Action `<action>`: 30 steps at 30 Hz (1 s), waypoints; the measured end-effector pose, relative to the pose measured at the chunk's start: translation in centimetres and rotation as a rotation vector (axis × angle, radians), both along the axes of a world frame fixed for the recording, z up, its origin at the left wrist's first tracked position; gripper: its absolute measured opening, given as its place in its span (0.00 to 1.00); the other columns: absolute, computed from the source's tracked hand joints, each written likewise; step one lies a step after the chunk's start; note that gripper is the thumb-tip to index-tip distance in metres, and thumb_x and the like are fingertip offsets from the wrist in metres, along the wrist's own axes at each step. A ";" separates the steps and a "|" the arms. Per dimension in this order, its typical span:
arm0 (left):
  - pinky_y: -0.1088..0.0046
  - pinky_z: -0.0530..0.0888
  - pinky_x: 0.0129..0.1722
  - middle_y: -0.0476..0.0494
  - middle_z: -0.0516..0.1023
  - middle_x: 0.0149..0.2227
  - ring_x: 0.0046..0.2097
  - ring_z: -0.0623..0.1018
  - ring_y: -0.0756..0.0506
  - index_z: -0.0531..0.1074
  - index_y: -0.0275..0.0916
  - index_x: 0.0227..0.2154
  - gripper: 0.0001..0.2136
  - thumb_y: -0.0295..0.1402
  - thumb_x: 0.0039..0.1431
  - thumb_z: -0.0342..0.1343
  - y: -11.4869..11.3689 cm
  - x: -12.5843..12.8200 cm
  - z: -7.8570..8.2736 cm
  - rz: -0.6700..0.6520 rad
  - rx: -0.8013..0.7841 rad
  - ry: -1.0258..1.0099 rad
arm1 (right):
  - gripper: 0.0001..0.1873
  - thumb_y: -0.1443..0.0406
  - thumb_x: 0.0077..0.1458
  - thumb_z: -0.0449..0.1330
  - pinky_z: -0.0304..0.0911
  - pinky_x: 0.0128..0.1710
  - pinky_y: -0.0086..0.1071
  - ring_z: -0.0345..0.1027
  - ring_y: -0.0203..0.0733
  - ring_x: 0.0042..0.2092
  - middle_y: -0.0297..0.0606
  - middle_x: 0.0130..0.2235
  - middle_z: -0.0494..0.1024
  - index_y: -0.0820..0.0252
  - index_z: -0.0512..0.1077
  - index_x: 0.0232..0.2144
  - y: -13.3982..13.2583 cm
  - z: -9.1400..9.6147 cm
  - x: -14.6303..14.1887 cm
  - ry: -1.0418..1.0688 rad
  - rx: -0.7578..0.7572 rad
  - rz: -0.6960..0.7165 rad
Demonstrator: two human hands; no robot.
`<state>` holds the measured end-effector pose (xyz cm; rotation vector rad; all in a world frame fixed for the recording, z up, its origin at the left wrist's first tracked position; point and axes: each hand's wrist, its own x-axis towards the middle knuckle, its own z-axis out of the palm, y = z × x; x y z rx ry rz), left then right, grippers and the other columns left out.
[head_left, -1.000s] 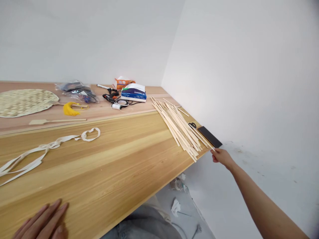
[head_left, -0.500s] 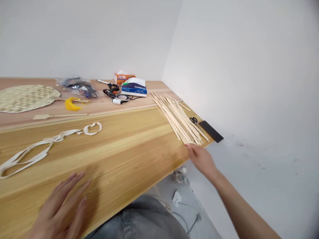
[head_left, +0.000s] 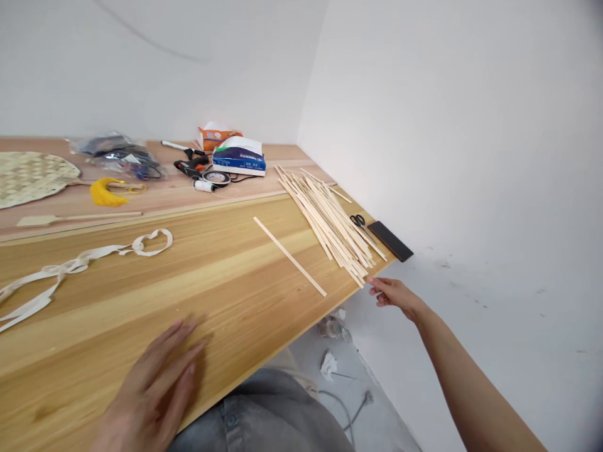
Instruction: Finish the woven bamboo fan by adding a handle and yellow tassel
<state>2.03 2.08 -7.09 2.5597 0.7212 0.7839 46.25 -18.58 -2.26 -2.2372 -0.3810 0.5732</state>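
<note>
A loose bundle of thin, pale wooden strips lies near the right end of the wooden table. Beyond the table's front edge, my right hand has its fingertips right at the near ends of these strips. Its fingers look partly spread, and no strip shows clearly between them. One single strip lies by itself to the left of the bundle. My left hand is low over the table near the front edge, fingers spread and holding nothing.
Scissors and a dark flat slab sit right of the bundle, by the wall. Behind are a blue box, a glue gun and tape. A white ribbon, yellow tassel and woven fan are leftward.
A single strip now lies apart, left of the bundle. The near ends of some bundled strips have shifted toward the front edge. My view has turned a little to the right.
</note>
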 end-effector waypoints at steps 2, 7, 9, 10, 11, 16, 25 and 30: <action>0.48 0.69 0.59 0.44 0.63 0.65 0.63 0.66 0.37 0.67 0.48 0.55 0.17 0.34 0.65 0.46 -0.2 0.4 0.0 -0.024 0.017 -0.012 | 0.16 0.55 0.39 0.66 0.49 0.16 0.28 0.50 0.31 0.16 0.29 0.14 0.63 0.64 0.74 0.21 0.3 -0.1 -0.4 0.027 -0.064 0.026; 0.44 0.69 0.58 0.43 0.63 0.64 0.63 0.65 0.36 0.66 0.48 0.55 0.17 0.35 0.65 0.46 -0.3 -0.2 -0.5 -0.001 0.006 0.030 | 0.14 0.57 0.45 0.56 0.44 0.19 0.27 0.46 0.31 0.18 0.25 0.13 0.55 0.62 0.73 0.20 0.5 2.2 -1.0 -0.115 -0.076 0.041; 0.43 0.69 0.57 0.42 0.63 0.64 0.63 0.66 0.35 0.66 0.48 0.56 0.17 0.35 0.65 0.46 -0.1 -0.2 -0.6 -0.002 0.025 0.029 | 0.15 0.56 0.46 0.53 0.45 0.20 0.28 0.47 0.32 0.20 0.26 0.15 0.56 0.61 0.73 0.22 0.7 3.9 -1.1 -0.180 -0.040 0.049; 0.43 0.70 0.57 0.42 0.63 0.64 0.63 0.66 0.35 0.66 0.48 0.56 0.17 0.34 0.65 0.46 0.1 -0.1 -0.6 -0.005 0.039 0.022 | 0.16 0.56 0.46 0.53 0.45 0.20 0.28 0.47 0.32 0.20 0.26 0.15 0.56 0.61 0.73 0.23 0.9 4.8 -1.2 -0.208 -0.022 0.053; 0.43 0.71 0.57 0.42 0.63 0.64 0.63 0.66 0.35 0.66 0.47 0.56 0.17 0.34 0.65 0.47 0.2 0.1 -0.5 -0.012 0.057 0.012 | 0.16 0.55 0.46 0.53 0.45 0.20 0.29 0.47 0.32 0.20 0.26 0.15 0.56 0.61 0.73 0.24 1.2 5.8 -1.2 -0.232 -0.005 0.058; 0.44 0.73 0.55 0.40 0.64 0.63 0.62 0.67 0.34 0.68 0.44 0.53 0.15 0.34 0.64 0.47 0.7 1.5 0.1 -0.062 0.166 -0.026 | 0.18 0.52 0.47 0.54 0.44 0.21 0.30 0.48 0.33 0.22 0.27 0.17 0.56 0.61 0.73 0.24 3.6 10.0 -1.2 -0.329 0.087 0.085; 0.49 0.78 0.49 0.40 0.68 0.61 0.60 0.70 0.35 0.71 0.44 0.49 0.13 0.35 0.65 0.46 1.3 2.9 0.7 -0.042 0.262 -0.040 | 0.14 0.56 0.56 0.55 0.44 0.20 0.34 0.46 0.36 0.21 0.31 0.19 0.56 0.54 0.70 0.22 6.5 16.8 -3.0 -0.507 0.314 0.047; 0.46 0.78 0.49 0.37 0.68 0.60 0.61 0.69 0.34 0.72 0.43 0.48 0.13 0.34 0.64 0.47 2.8 4.4 1.2 -0.051 0.282 -0.080 | 0.18 0.48 0.57 0.52 0.52 0.20 0.36 0.52 0.41 0.21 0.34 0.19 0.58 0.52 0.73 0.28 2.1 15.1 -1.7 -0.559 0.122 0.015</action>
